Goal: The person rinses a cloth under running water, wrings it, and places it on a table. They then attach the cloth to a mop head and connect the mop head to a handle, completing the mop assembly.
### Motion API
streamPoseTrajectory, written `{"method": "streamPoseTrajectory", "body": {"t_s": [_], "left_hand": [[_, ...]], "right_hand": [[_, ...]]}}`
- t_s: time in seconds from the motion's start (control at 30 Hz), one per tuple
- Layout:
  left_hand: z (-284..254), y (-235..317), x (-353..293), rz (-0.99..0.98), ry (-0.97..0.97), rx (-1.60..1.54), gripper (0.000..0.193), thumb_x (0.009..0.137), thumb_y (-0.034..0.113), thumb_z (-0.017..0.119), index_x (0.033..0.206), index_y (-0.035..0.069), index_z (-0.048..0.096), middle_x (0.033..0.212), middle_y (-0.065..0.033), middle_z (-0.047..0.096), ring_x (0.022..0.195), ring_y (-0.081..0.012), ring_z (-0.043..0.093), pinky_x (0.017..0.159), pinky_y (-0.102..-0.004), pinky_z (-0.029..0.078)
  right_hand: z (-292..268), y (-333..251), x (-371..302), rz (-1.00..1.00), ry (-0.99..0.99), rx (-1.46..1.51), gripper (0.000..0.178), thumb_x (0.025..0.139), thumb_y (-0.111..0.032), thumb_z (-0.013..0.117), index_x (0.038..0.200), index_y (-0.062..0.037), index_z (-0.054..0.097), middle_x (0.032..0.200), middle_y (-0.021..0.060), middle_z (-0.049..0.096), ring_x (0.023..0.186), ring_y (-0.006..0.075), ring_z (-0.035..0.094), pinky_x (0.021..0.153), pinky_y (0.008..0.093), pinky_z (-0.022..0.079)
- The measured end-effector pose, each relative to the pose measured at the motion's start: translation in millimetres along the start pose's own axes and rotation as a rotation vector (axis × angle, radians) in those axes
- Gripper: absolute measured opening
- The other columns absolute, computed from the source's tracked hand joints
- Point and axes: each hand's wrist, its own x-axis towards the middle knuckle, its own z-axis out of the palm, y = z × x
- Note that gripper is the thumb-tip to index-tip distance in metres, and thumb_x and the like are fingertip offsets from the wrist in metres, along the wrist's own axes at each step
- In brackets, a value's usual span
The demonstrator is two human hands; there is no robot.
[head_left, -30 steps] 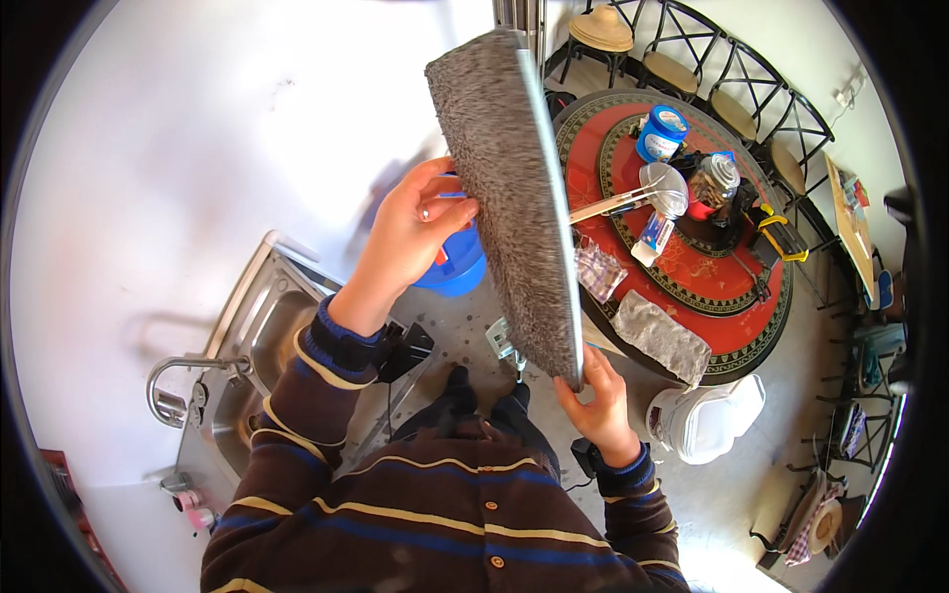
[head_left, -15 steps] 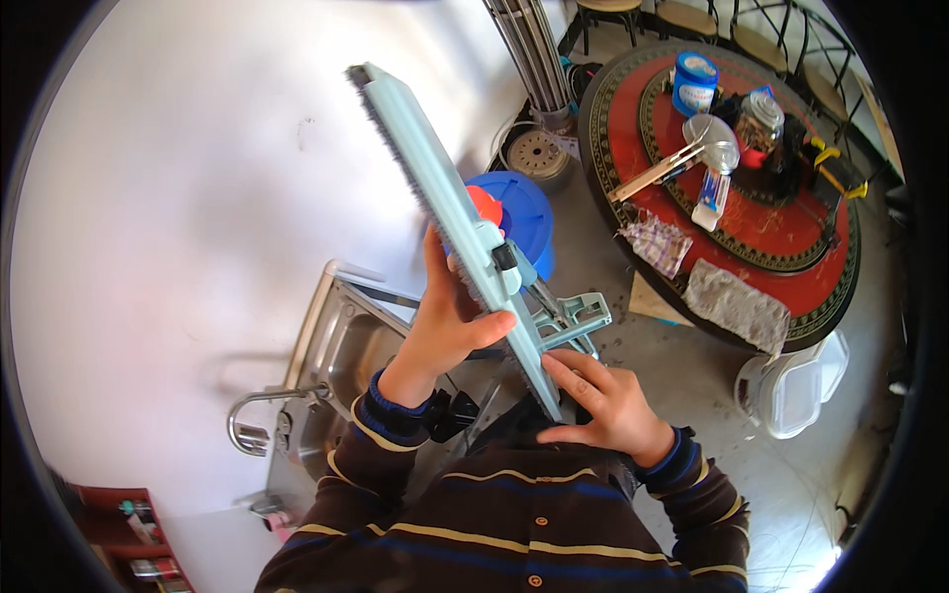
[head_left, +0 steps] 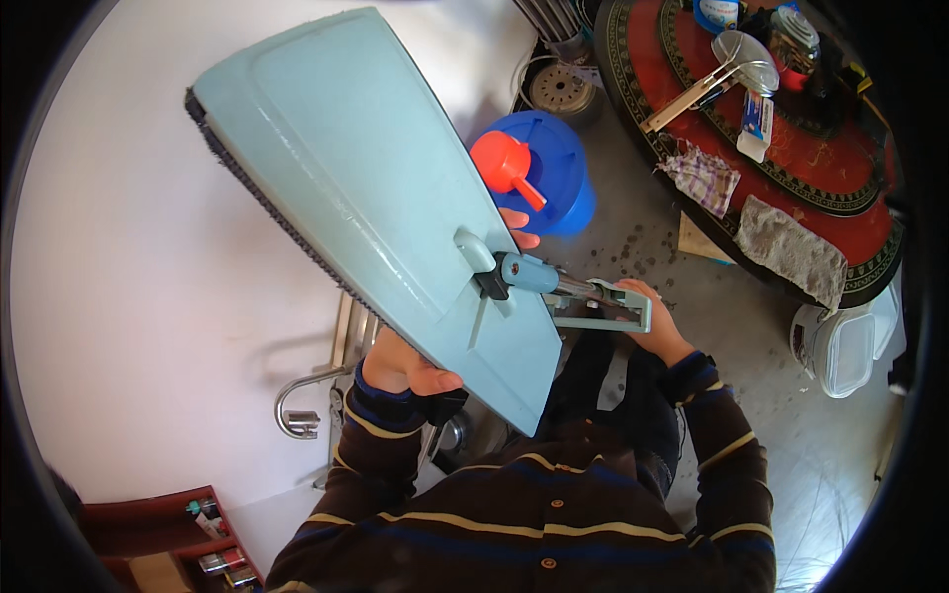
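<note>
A large pale blue-green flat mop (head_left: 326, 168) is raised in front of me, its smooth back plate facing up and a dark fringe showing along its left edge. My left hand (head_left: 400, 366) supports the plate from below. Its thumb lies at the lower left edge, while fingertips show past the right edge and the palm is hidden. A swivel joint joins the plate to a short metal rod and a pale green frame (head_left: 633, 308). My right hand (head_left: 652, 316) is at the outer end of that frame, fingers partly hidden behind it.
A blue bucket (head_left: 568, 188) with a red dipper (head_left: 501, 161) stands beyond the mop. To the right is a round red table (head_left: 633, 89) with strainers, jars and rags. A sink tap (head_left: 297, 400) is at left, a red shelf (head_left: 148, 524) below it, white tubs (head_left: 840, 356) at right.
The mop has turned from nearly edge-on to showing its broad back. My right hand has moved from the plate's lower edge to the frame. My view has shifted.
</note>
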Motion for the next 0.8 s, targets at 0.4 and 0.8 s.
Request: {"method": "streamPoseTrajectory", "body": {"t_s": [0.4,0.8], "left_hand": [[-13.1,24.8,-18.2,-0.058,0.059,-0.095,0.124,0.056,0.049,0.085,0.149,-0.002,0.022,0.143,-0.0302,0.034,0.133,-0.0405,0.041,0.103,-0.0528,0.045],[-88.8,30.5,-10.3,-0.061,-0.047,-0.226,0.121,0.061,0.071,0.076,0.145,-0.003,0.032,0.141,-0.0238,0.044,0.130,-0.0395,0.046,0.108,-0.0516,0.040]], "right_hand": [[26.0,-0.3,-1.2,0.109,-0.009,0.062,0.034,0.072,-0.007,0.072,0.103,-0.0068,0.059,0.095,0.0132,0.062,0.093,0.0363,0.057,0.081,0.0404,0.046],[-11.0,-50.7,-44.7,0.179,0.214,-0.113,0.027,0.066,-0.015,0.080,0.078,-0.0028,0.059,0.069,0.0124,0.055,0.065,0.0307,0.056,0.061,0.0367,0.044]]}}
